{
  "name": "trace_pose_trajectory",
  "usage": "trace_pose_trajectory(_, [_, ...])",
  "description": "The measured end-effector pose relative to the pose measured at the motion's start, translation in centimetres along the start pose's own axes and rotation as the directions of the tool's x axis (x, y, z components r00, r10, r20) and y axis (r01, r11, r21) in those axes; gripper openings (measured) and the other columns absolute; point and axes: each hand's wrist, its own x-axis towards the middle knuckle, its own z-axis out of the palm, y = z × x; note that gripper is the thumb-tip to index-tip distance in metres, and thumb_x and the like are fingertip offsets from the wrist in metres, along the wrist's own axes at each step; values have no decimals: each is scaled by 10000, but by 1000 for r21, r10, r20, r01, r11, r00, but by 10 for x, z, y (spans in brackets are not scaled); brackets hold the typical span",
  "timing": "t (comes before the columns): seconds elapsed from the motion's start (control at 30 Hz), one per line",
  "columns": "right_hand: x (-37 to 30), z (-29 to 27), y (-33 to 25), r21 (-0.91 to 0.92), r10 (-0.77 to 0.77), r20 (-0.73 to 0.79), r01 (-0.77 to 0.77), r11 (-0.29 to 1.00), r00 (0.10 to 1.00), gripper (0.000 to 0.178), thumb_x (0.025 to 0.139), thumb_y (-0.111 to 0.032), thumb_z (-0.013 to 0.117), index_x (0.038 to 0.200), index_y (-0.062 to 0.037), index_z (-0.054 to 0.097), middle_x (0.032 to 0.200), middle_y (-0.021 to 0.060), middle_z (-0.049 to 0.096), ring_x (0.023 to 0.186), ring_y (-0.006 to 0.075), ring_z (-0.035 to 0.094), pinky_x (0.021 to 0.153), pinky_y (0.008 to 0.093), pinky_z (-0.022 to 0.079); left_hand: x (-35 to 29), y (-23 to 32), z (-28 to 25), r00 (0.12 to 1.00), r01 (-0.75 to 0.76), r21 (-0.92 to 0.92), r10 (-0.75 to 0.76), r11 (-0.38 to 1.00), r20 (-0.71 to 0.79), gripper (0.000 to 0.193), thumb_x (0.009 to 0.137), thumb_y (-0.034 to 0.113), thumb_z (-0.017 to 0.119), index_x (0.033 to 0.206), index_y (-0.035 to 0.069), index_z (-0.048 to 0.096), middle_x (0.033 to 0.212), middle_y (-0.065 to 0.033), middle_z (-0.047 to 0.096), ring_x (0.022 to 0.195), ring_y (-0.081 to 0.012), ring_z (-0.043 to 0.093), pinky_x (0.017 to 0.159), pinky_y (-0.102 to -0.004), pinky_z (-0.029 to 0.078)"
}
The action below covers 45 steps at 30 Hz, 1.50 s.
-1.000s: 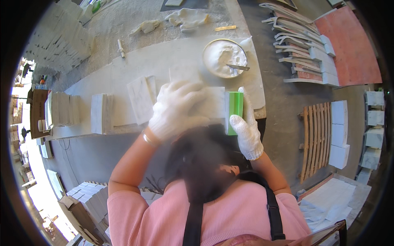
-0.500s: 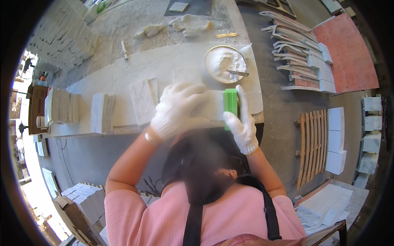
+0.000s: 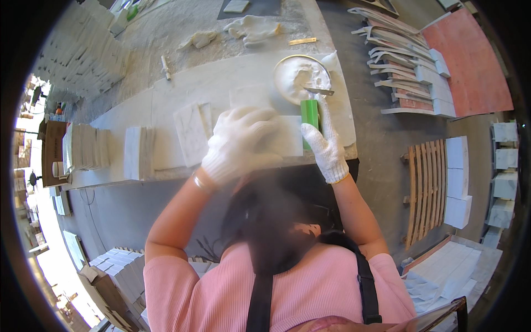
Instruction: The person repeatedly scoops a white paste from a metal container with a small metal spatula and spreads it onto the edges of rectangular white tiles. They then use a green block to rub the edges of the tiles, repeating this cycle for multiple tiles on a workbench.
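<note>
Left hand: we see our gloved left hand [image 3: 240, 143] over the white tile [image 3: 291, 135], fingers loosely spread and hazy; we cannot tell whether they grip it.
Right hand: our gloved right hand [image 3: 327, 146] closes on the green block [image 3: 310, 115], thumb at one side, fingers along the other.
Green block: at the tile's right end, upper part beyond its far edge.
White tile: near the bench [image 3: 204, 83] edge before us.
Bowl: we note the bowl [image 3: 301, 56] of white paste [image 3: 293, 77] just beyond the block, blade [image 3: 319, 91] resting in it.
</note>
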Motion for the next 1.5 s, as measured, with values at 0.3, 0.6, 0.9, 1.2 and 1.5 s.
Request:
trace_pose_trajectory(0.3, [-1,-2,-13,-310,-40,-7,36,950,999,762,909,-131,731,1579,15,397,1437,192,575,1268,249,589,1089,363,454,-1,2,-1,999,37,-20,-36,999,20,687,657,439,900,1232,118,703,1364,-79,670,1266,-335,601,1062,-473,437])
trace_pose_trajectory(0.6, [-26,-10,-4,-407,-350,179,393,824,919,823,814,-104,819,1565,-87,485,1306,163,644,1201,270,655,1035,358,506,-1,1,1,999,24,-13,-24,1000,26,694,662,437,898,1240,108,699,1373,-96,667,1259,-346,609,1064,-472,440])
trace_pose_trajectory(0.9, [1,-40,72,-500,-135,-16,109,859,991,660,907,-249,803,1513,-148,562,1306,128,640,1137,238,653,1007,349,513,-2,1,0,1000,24,4,-25,1000,11,697,662,447,898,1230,97,697,1375,-111,662,1270,-353,597,1072,-482,430])
trace_pose_trajectory(1.2, [13,-35,41,-877,-325,85,226,424,942,508,881,-215,782,1380,-238,689,1320,137,630,1173,367,623,1003,446,536,-3,0,1,1000,29,11,-29,1000,2,710,673,468,889,1249,105,689,1378,-114,661,1275,-356,594,1081,-484,429])
trace_pose_trajectory(1.5, [7,-19,18,-634,-364,283,457,624,888,501,842,84,662,1287,-138,724,1180,127,701,1051,337,670,915,416,555,-3,2,1,999,38,11,-38,999,0,698,674,463,889,1240,102,700,1370,-116,668,1278,-362,594,1092,-490,428])
